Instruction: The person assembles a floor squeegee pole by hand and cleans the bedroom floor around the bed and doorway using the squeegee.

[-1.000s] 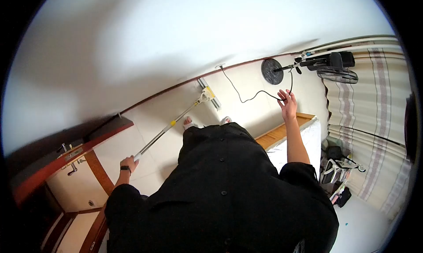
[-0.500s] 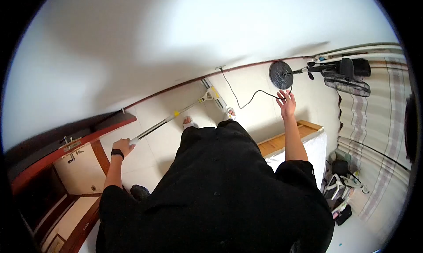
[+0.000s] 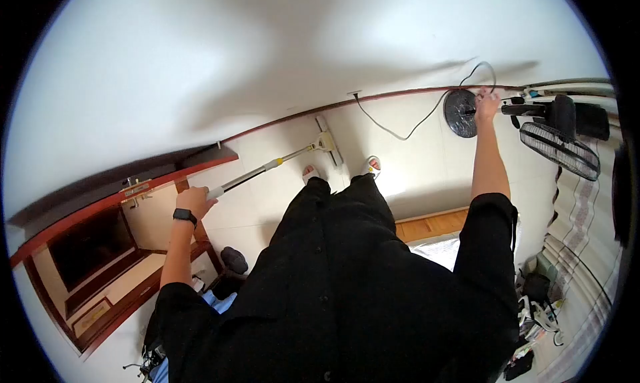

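Note:
My left hand [image 3: 194, 201] is wrapped round the grey end of the mop handle [image 3: 243, 178], with a black watch on the wrist. The mop head [image 3: 327, 143] rests on the floor near the wall, in front of my feet. My right hand [image 3: 487, 107] is at the pole of the standing fan [image 3: 559, 150], beside its round black base [image 3: 460, 114]. Its fingers are closed and partly blurred, and the black cord [image 3: 408, 138] loops up by them; whether they grip the pole, the cord or both is unclear.
A wooden-edged bed [image 3: 433, 225] lies at the right of my legs. An open door [image 3: 100, 210] is at the left. Striped curtains [image 3: 577, 203] hang at the right, above a cluttered white rack [image 3: 540, 320]. The cord runs to a wall socket [image 3: 355, 93].
My right hand has moved forward and right to the fan pole, its fingers closing, and the cord has been lifted into a loop. The view has shifted; my left hand still holds the mop.

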